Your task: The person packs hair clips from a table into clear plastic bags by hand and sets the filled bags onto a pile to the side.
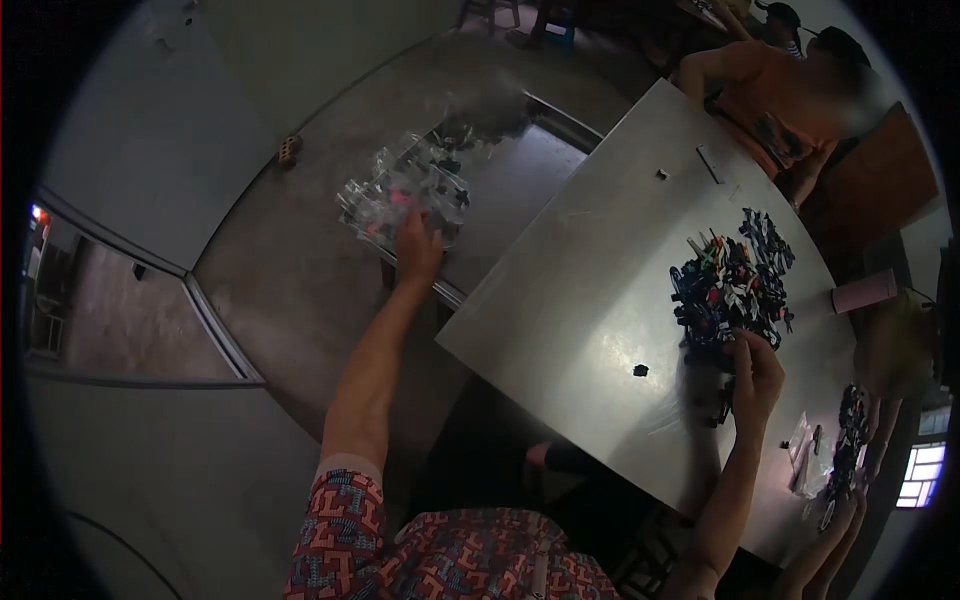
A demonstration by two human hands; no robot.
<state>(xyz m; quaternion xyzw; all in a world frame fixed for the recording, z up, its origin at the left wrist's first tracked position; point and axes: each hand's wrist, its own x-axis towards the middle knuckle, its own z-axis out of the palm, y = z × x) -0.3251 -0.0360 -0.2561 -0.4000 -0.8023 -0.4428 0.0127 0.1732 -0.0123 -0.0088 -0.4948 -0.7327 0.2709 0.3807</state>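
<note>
My left hand [418, 248] reaches to a heap of clear plastic bags [400, 185] on a lower table at the left; its fingertips touch the near side of the heap, beside something pink. Whether those fingers hold anything is too blurred to tell. On the metal table, my right hand [757, 370] is at the near edge of a pile of small dark and coloured pieces [730, 285]. Its thumb and fingers are pressed together, and what lies between them is too small to name. A small black piece [640, 370] lies left of this hand.
A person in orange [765, 100] sits across the metal table [560, 290]. Another person's hands are at a dark pile [850, 440] at the right, near a clear bag [812, 465]. A pink cylinder [864, 292] stands at the right edge. The lower table [520, 180] adjoins at the left.
</note>
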